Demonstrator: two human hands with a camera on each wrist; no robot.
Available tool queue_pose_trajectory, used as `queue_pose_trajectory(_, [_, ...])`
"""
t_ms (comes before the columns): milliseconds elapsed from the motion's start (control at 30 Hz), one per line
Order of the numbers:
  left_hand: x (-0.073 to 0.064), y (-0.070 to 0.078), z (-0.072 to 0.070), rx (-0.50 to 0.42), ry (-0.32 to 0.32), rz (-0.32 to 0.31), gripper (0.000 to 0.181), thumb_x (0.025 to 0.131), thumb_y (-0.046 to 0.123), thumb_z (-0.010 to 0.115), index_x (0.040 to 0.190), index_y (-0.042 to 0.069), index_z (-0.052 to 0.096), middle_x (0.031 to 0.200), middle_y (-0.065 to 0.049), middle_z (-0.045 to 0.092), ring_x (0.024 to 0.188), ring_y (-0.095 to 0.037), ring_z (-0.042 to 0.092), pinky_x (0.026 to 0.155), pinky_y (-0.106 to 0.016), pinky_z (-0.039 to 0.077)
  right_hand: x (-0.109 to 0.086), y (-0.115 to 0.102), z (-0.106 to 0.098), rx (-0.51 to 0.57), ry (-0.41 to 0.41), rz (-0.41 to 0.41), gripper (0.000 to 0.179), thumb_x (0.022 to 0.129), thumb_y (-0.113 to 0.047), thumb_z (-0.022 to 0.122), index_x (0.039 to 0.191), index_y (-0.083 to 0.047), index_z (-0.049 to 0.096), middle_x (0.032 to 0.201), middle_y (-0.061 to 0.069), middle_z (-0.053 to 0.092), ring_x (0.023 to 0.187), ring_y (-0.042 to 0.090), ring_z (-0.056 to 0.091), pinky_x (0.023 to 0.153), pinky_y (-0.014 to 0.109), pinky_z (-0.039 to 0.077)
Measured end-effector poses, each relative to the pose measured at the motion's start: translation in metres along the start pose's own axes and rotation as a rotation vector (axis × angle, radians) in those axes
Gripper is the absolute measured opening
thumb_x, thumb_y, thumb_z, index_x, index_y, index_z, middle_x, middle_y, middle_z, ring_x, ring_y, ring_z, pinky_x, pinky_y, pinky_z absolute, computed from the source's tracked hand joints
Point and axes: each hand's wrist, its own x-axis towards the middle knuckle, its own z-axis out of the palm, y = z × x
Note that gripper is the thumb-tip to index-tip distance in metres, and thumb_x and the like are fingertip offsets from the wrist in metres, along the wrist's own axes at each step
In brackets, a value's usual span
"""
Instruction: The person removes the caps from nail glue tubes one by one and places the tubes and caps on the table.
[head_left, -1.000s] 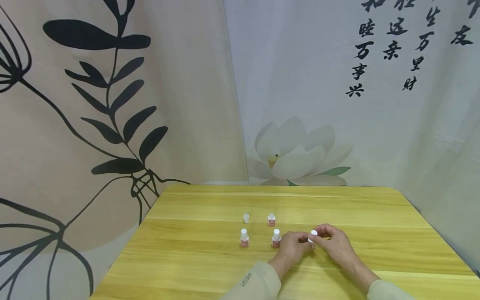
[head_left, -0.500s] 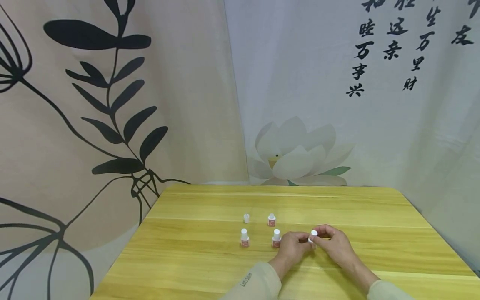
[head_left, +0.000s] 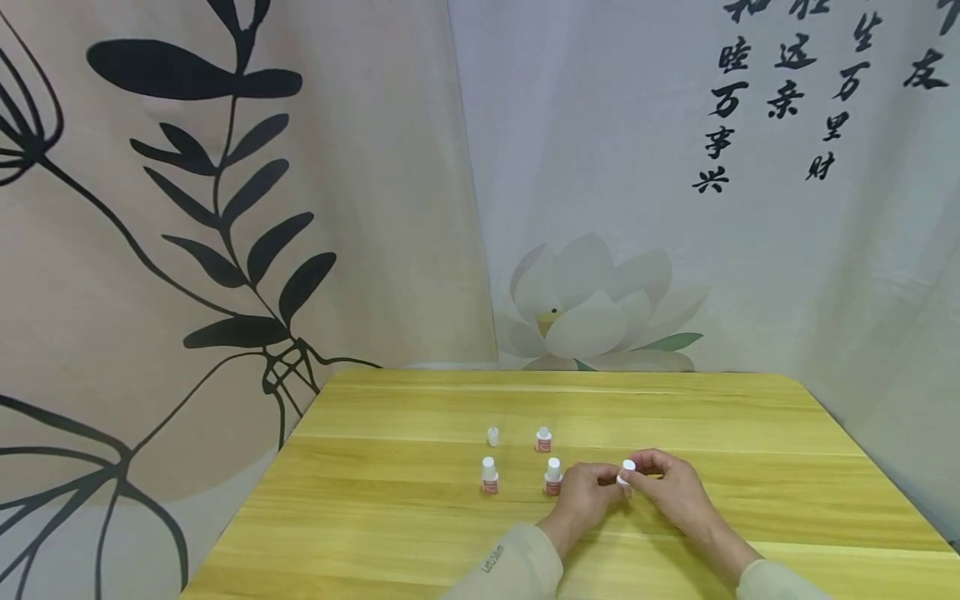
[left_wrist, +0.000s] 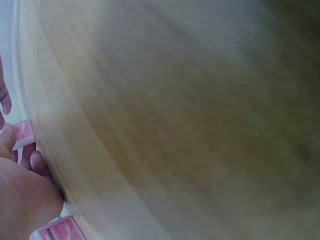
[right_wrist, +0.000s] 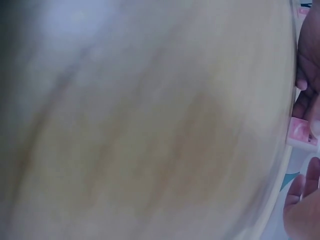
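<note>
My left hand holds a small white bottle with a pink label by its body, near the table's surface. On that bottle's white cap my right hand has its thumb and fingers in a pinch. The fingers cover most of the bottle in the head view. Just left of my left hand stands a second capped bottle, upright. Another capped bottle is farther left. Behind them stands a shorter bottle with a narrow white top, and beside it a loose white cap.
All of this is on a yellow wood-grain table. A printed cloth with leaves, a lotus and writing hangs behind the far edge. Both wrist views are mostly blurred table surface.
Almost nothing differs. Both hands stay on the same bottle and cap, with only a very slight shift of the right hand; the other bottles have not moved.
</note>
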Motion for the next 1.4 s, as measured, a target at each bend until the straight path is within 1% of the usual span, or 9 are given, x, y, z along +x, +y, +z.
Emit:
queue_pose_trajectory(233, [0.0003, 0.0000, 0.0000, 0.026, -0.010, -0.019, 0.014, 0.083, 0.010, 0.080, 0.097, 0.012, 0.079, 0.088, 0.006, 0.074, 0.085, -0.003, 0.065, 0.077, -0.019, 0.051, 0.0000, -0.0001, 0.0008, 0.020, -0.001, -0.002, 0.039, 0.088, -0.032, 0.077, 0.113, -0.005, 0.065, 0.104, 0.005, 0.068, 0.100, 0.020, 0.058, 0.081, 0.032, 0.048])
queue_pose_trajectory(467, [0.0000, 0.0008, -0.0001, 0.032, -0.007, -0.024, 0.014, 0.083, 0.011, 0.080, 0.098, 0.013, 0.079, 0.087, 0.008, 0.074, 0.083, -0.001, 0.064, 0.076, -0.020, 0.051, 0.0006, 0.0000, 0.0008, 0.004, 0.011, 0.004, 0.033, 0.088, -0.034, 0.076, 0.105, -0.007, 0.068, 0.099, 0.004, 0.068, 0.099, 0.020, 0.057, 0.081, 0.032, 0.046])
queue_pose_trajectory(767, [-0.0001, -0.0002, -0.0007, 0.018, -0.012, -0.017, 0.012, 0.083, 0.010, 0.080, 0.095, 0.012, 0.079, 0.089, 0.006, 0.075, 0.084, -0.001, 0.064, 0.076, -0.019, 0.051, 0.0000, -0.0006, 0.0004, 0.008, -0.001, 0.009, 0.033, 0.090, -0.032, 0.075, 0.109, -0.006, 0.069, 0.103, 0.005, 0.068, 0.101, 0.022, 0.058, 0.081, 0.032, 0.048])
queue_pose_trajectory(900, [-0.0007, -0.0004, -0.0017, 0.019, -0.018, -0.021, 0.013, 0.083, 0.011, 0.080, 0.097, 0.013, 0.079, 0.090, 0.006, 0.075, 0.085, -0.002, 0.065, 0.077, -0.020, 0.051, 0.0005, -0.0002, 0.0011, 0.018, 0.001, 0.006, 0.039, 0.088, -0.032, 0.076, 0.114, -0.005, 0.066, 0.105, 0.005, 0.067, 0.101, 0.022, 0.058, 0.081, 0.033, 0.048])
queue_pose_trajectory(967, [-0.0009, -0.0007, -0.0019, 0.021, -0.020, -0.017, 0.013, 0.084, 0.012, 0.080, 0.097, 0.013, 0.079, 0.090, 0.006, 0.075, 0.086, -0.002, 0.065, 0.077, -0.020, 0.051, 0.0009, 0.0000, 0.0015, 0.018, 0.006, 0.007, 0.040, 0.087, -0.033, 0.078, 0.113, -0.005, 0.066, 0.104, 0.005, 0.067, 0.101, 0.021, 0.058, 0.082, 0.033, 0.047])
queue_pose_trajectory(1133, [-0.0008, -0.0007, -0.0016, 0.025, -0.019, -0.006, 0.014, 0.083, 0.012, 0.080, 0.097, 0.013, 0.079, 0.089, 0.006, 0.075, 0.086, -0.002, 0.065, 0.077, -0.019, 0.051, 0.0006, 0.0002, 0.0022, -0.007, 0.021, 0.009, 0.035, 0.086, -0.034, 0.078, 0.105, -0.007, 0.068, 0.100, 0.004, 0.067, 0.099, 0.020, 0.058, 0.080, 0.032, 0.047])
queue_pose_trajectory(1400, [-0.0001, 0.0007, -0.0010, 0.033, -0.017, -0.011, 0.015, 0.084, 0.011, 0.079, 0.098, 0.012, 0.079, 0.090, 0.006, 0.075, 0.086, -0.002, 0.065, 0.077, -0.020, 0.051, 0.0003, -0.0010, 0.0015, -0.003, 0.016, 0.003, 0.032, 0.088, -0.031, 0.077, 0.107, -0.007, 0.069, 0.102, 0.003, 0.069, 0.099, 0.020, 0.058, 0.080, 0.032, 0.047])
